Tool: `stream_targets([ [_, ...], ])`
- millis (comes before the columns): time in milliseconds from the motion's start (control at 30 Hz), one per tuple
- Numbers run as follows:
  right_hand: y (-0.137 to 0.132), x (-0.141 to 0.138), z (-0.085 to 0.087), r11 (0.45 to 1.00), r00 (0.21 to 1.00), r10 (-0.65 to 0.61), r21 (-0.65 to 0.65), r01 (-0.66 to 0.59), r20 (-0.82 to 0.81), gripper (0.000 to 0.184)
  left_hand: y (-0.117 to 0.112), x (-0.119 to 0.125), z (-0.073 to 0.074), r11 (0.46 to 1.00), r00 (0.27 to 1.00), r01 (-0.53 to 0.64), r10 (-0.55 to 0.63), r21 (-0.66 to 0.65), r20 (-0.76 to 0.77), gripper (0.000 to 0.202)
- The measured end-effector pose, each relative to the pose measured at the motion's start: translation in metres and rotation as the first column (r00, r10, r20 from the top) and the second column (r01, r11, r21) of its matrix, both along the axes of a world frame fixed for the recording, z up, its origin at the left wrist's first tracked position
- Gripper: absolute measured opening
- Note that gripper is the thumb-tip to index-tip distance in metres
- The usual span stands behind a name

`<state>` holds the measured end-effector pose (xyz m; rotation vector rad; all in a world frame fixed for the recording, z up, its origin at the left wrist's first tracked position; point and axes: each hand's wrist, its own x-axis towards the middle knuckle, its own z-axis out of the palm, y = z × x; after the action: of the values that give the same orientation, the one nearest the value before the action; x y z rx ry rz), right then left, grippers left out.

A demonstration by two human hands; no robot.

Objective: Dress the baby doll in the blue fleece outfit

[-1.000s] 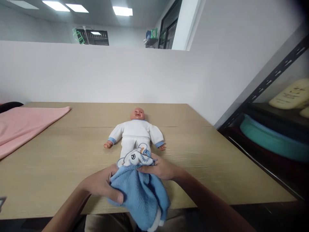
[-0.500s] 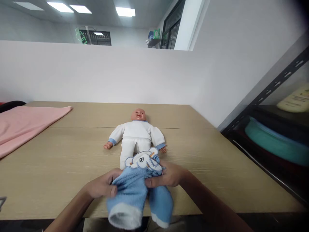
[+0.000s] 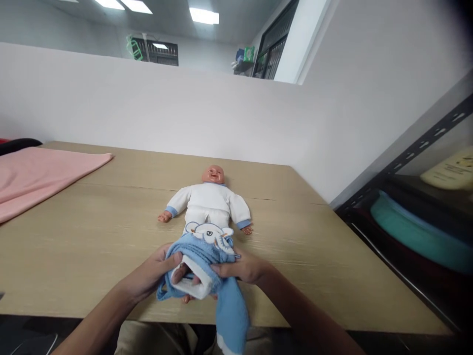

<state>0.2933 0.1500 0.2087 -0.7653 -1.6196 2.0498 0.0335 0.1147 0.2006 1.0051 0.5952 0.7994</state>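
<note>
A light-wood table (image 3: 92,236) stood against a low white partition wall (image 3: 148,108). Above the partition the farther room showed, with bright ceiling panels (image 3: 204,16) and a dark barred window (image 3: 162,49). A white wall (image 3: 369,74) rose at the right, where a black metal shelving rack (image 3: 410,156) stood just beside the table. A black chair back (image 3: 18,144) showed at the far left.
</note>
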Motion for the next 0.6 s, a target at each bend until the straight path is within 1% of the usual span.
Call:
stream_targets([
  [67,0.004,-0.003,-0.006,0.999,0.995,-0.01,-0.035,0.007,-0.095,0.071,-0.007,0.002,0.003,0.998,0.999,0.048,-0.047,0.034,-0.023,0.065],
  [100,0.004,-0.005,-0.007,0.999,0.991,0.008,-0.035,-0.012,-0.132,0.073,-0.01,0.002,0.004,0.998,0.998,0.046,-0.044,0.045,-0.05,0.064],
  [133,0.004,-0.007,-0.005,0.998,0.988,0.048,-0.019,-0.052,-0.15,0.075,-0.014,0.001,0.005,0.998,0.996,0.025,-0.021,0.053,-0.089,0.061],
  [200,0.0,-0.011,0.005,0.988,0.98,0.153,0.038,-0.149,-0.126,0.073,-0.021,-0.001,0.006,0.996,0.98,-0.038,0.053,0.084,-0.191,0.058],
  [233,-0.004,-0.013,0.012,0.985,0.983,0.162,0.078,-0.155,-0.089,0.07,-0.024,-0.002,0.008,0.992,0.968,-0.075,0.097,0.104,-0.233,0.058],
  [267,-0.009,-0.016,0.019,0.985,0.992,0.122,0.127,-0.115,-0.043,0.064,-0.027,-0.003,0.01,0.987,0.955,-0.108,0.136,0.12,-0.263,0.056],
  [300,-0.015,-0.018,0.025,0.982,1.0,0.028,0.185,-0.029,0.007,0.057,-0.03,-0.004,0.012,0.982,0.944,-0.135,0.168,0.132,-0.285,0.052],
  [333,-0.02,-0.021,0.03,0.965,0.993,-0.1,0.25,0.084,0.054,0.05,-0.032,-0.005,0.014,0.978,0.935,-0.152,0.189,0.141,-0.3,0.048],
  [367,-0.025,-0.024,0.034,0.93,0.969,-0.229,0.316,0.189,0.095,0.044,-0.034,-0.005,0.016,0.975,0.927,-0.161,0.202,0.151,-0.317,0.046],
  [400,-0.03,-0.026,0.037,0.892,0.939,-0.318,0.377,0.249,0.134,0.038,-0.035,-0.005,0.016,0.972,0.916,-0.166,0.214,0.165,-0.341,0.046],
  [433,-0.033,-0.028,0.038,0.864,0.917,-0.36,0.431,0.259,0.171,0.033,-0.035,-0.004,0.016,0.967,0.898,-0.172,0.232,0.185,-0.373,0.048],
  [467,-0.034,-0.03,0.039,0.845,0.907,-0.368,0.481,0.234,0.205,0.03,-0.035,-0.003,0.014,0.96,0.875,-0.186,0.259,0.209,-0.409,0.048],
  [533,-0.034,-0.032,0.04,0.813,0.907,-0.332,0.566,0.135,0.259,0.027,-0.033,-0.001,0.005,0.934,0.813,-0.248,0.345,0.258,-0.468,0.048],
  [600,-0.03,-0.034,0.041,0.774,0.898,-0.303,0.632,0.037,0.318,0.025,-0.031,0.0,-0.007,0.9,0.757,-0.306,0.428,0.312,-0.493,0.049],
])
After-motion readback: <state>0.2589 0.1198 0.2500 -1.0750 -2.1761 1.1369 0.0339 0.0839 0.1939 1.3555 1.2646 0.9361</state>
